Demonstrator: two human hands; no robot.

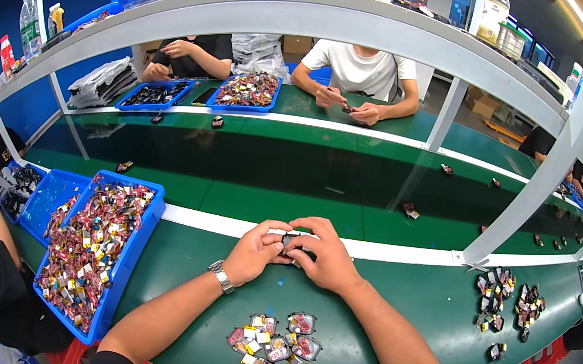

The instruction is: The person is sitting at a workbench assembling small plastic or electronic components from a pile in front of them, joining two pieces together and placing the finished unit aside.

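While the left hand (255,251) and right hand (327,258) meet, a small dark casing (289,242) sits between them

Where the hands come together by a white rail (212,224), their fingers close narrowly on the small dark casing, thumbs and forefingers curled about it from both sides. Much of it is covered by the fingers, so its finer parts cannot be made out. It is held over the green bench (410,300), ahead of a cluster of units (279,349) that lie between the forearms, showing red, white and yellow parts in dark shells. A metal wristwatch (221,276) circles the left wrist.

To the left, a blue tray (128,270) is heaped with red and white pieces (94,250). Well to the right, loose groups of similar units (493,294) lie on the bench. Beyond the rail, scattered pieces (410,211) rest along a dark green belt (288,201). Across it sits a co-worker in a white shirt (359,71), both hands close together, near another heaped tray (238,108).
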